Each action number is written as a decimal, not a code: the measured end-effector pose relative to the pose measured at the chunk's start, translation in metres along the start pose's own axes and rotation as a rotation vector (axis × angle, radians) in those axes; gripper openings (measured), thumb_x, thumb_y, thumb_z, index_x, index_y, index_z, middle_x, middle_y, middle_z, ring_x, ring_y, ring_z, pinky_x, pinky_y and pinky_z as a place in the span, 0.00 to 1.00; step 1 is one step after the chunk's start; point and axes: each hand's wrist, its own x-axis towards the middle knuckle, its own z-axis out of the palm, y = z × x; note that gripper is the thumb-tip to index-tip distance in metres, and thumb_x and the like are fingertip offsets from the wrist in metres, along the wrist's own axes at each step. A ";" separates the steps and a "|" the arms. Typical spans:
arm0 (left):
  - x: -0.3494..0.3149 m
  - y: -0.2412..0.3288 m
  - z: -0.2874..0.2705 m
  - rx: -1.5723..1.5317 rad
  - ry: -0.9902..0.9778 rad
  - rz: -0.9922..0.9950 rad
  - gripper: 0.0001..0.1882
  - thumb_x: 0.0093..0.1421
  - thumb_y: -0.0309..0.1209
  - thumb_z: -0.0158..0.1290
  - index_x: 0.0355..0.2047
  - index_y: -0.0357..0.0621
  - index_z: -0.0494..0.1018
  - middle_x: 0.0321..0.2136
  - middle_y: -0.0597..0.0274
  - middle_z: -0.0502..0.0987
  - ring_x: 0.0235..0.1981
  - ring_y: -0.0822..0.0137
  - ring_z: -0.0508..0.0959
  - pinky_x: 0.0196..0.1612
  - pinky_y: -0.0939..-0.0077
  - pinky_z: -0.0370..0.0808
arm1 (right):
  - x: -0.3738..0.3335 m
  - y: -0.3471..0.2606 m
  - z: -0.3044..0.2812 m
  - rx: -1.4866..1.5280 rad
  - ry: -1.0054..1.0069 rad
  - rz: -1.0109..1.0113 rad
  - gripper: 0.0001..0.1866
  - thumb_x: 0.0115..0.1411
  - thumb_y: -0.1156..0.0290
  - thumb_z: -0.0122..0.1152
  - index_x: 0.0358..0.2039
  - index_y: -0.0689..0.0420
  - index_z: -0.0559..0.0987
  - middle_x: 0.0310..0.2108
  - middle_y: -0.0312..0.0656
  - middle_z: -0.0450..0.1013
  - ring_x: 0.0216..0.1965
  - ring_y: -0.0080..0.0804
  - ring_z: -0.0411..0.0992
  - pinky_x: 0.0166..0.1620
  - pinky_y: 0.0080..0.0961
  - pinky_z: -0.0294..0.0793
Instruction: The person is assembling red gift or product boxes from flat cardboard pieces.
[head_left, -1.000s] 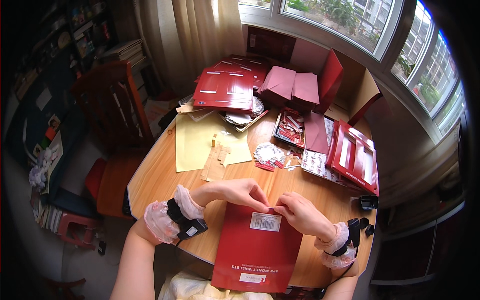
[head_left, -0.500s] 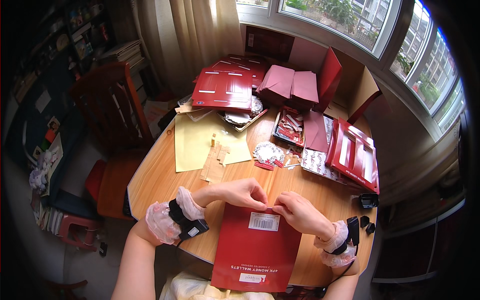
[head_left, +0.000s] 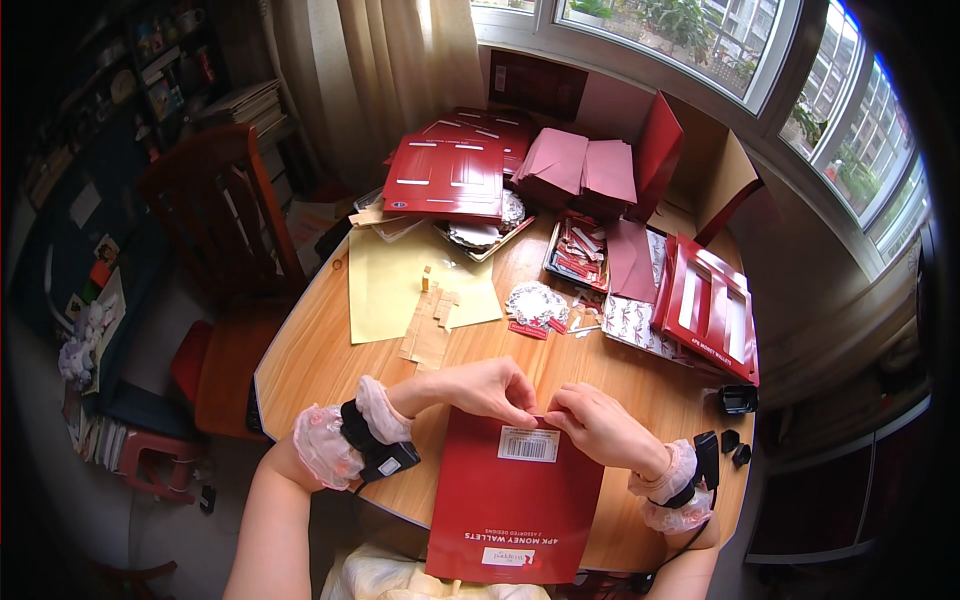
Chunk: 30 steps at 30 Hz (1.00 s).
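A flat red card package [head_left: 515, 505] lies at the table's near edge, its lower end reaching over the edge toward my lap. Printing on it reads upside down from here, and a white barcode label [head_left: 528, 444] sits near its far end. My left hand [head_left: 490, 388] pinches the middle of the far edge between thumb and fingers. Right beside it, my right hand [head_left: 600, 425] pinches the same edge, fingertips nearly touching the left ones. Whatever small flap lies under the fingertips is hidden.
Beyond the hands lie a yellow sheet [head_left: 380, 290] with tan tape strips [head_left: 430, 325], patterned paper cut-outs [head_left: 537, 305] and a tray of small red pieces [head_left: 578, 250]. Red window cards [head_left: 705, 310], pink envelopes [head_left: 555, 165] and an open carton [head_left: 735, 190] stand farther back. Black caps [head_left: 738, 400] sit right.
The near end of the red card package has swung slightly to the right. Both hands keep their pinch at its far edge, almost unmoved.
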 end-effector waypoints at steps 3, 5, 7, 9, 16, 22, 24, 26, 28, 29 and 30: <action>0.000 -0.003 -0.003 -0.031 -0.015 0.074 0.12 0.59 0.35 0.60 0.34 0.37 0.79 0.28 0.69 0.81 0.29 0.80 0.75 0.34 0.83 0.73 | -0.001 0.002 -0.001 0.009 0.002 -0.016 0.08 0.63 0.69 0.56 0.33 0.62 0.74 0.33 0.49 0.72 0.39 0.49 0.70 0.44 0.39 0.70; 0.000 -0.006 -0.004 -0.044 -0.019 0.080 0.12 0.59 0.35 0.59 0.34 0.37 0.79 0.28 0.69 0.81 0.29 0.81 0.75 0.34 0.83 0.73 | -0.001 0.003 -0.001 0.010 0.005 -0.017 0.08 0.63 0.69 0.56 0.33 0.62 0.74 0.33 0.49 0.72 0.39 0.49 0.70 0.44 0.39 0.70; 0.001 -0.007 -0.004 -0.058 -0.025 0.086 0.12 0.59 0.35 0.59 0.33 0.37 0.79 0.28 0.69 0.81 0.29 0.81 0.75 0.35 0.83 0.73 | -0.001 0.004 -0.001 0.010 0.007 -0.018 0.08 0.63 0.69 0.56 0.33 0.62 0.74 0.33 0.49 0.72 0.39 0.49 0.70 0.44 0.39 0.70; 0.001 -0.008 -0.004 -0.062 -0.029 0.064 0.11 0.59 0.34 0.59 0.33 0.37 0.79 0.27 0.69 0.80 0.29 0.81 0.75 0.35 0.83 0.73 | 0.000 0.003 0.000 -0.002 0.011 -0.021 0.08 0.63 0.69 0.56 0.32 0.62 0.74 0.33 0.49 0.72 0.39 0.49 0.70 0.44 0.39 0.70; 0.001 -0.005 0.001 -0.055 -0.008 0.056 0.11 0.61 0.35 0.59 0.31 0.37 0.78 0.24 0.72 0.78 0.27 0.82 0.72 0.32 0.84 0.71 | 0.000 0.002 0.000 0.001 0.006 -0.022 0.08 0.63 0.69 0.57 0.32 0.62 0.74 0.32 0.49 0.71 0.38 0.49 0.70 0.43 0.39 0.70; 0.001 -0.003 0.001 -0.033 0.008 0.042 0.13 0.60 0.36 0.60 0.31 0.37 0.78 0.24 0.71 0.78 0.26 0.82 0.72 0.31 0.83 0.70 | 0.001 0.004 0.000 0.002 0.017 -0.028 0.08 0.63 0.70 0.57 0.32 0.62 0.74 0.32 0.49 0.71 0.38 0.49 0.70 0.43 0.39 0.70; 0.001 -0.005 0.001 -0.025 0.014 0.040 0.13 0.60 0.37 0.60 0.30 0.37 0.78 0.23 0.71 0.78 0.26 0.82 0.72 0.31 0.83 0.70 | 0.001 0.002 -0.001 0.003 0.012 -0.023 0.08 0.63 0.69 0.56 0.32 0.62 0.74 0.32 0.49 0.71 0.38 0.49 0.70 0.43 0.39 0.70; 0.002 -0.004 0.001 -0.025 0.009 0.038 0.12 0.60 0.36 0.59 0.30 0.37 0.78 0.23 0.71 0.78 0.26 0.82 0.72 0.31 0.83 0.70 | 0.000 0.003 0.000 0.000 0.016 -0.025 0.08 0.63 0.69 0.56 0.32 0.62 0.74 0.32 0.49 0.72 0.38 0.49 0.70 0.43 0.39 0.70; 0.002 -0.004 0.001 -0.025 0.004 0.037 0.12 0.59 0.35 0.59 0.30 0.37 0.78 0.23 0.71 0.78 0.26 0.82 0.72 0.31 0.83 0.70 | 0.000 0.004 0.000 -0.003 0.020 -0.027 0.08 0.63 0.69 0.56 0.32 0.62 0.74 0.32 0.49 0.72 0.38 0.48 0.70 0.43 0.39 0.70; 0.003 -0.003 0.001 -0.037 -0.001 0.037 0.11 0.59 0.34 0.59 0.30 0.37 0.78 0.24 0.70 0.78 0.27 0.81 0.73 0.31 0.83 0.71 | 0.000 0.004 0.001 -0.003 0.026 -0.028 0.08 0.63 0.69 0.56 0.32 0.62 0.74 0.32 0.49 0.72 0.38 0.48 0.70 0.43 0.39 0.70; 0.003 -0.002 0.000 -0.048 -0.007 0.037 0.10 0.58 0.33 0.59 0.31 0.37 0.77 0.24 0.70 0.78 0.27 0.81 0.73 0.32 0.83 0.71 | -0.001 0.005 0.001 -0.002 0.032 -0.028 0.08 0.63 0.69 0.56 0.32 0.62 0.74 0.32 0.48 0.72 0.38 0.48 0.70 0.43 0.39 0.70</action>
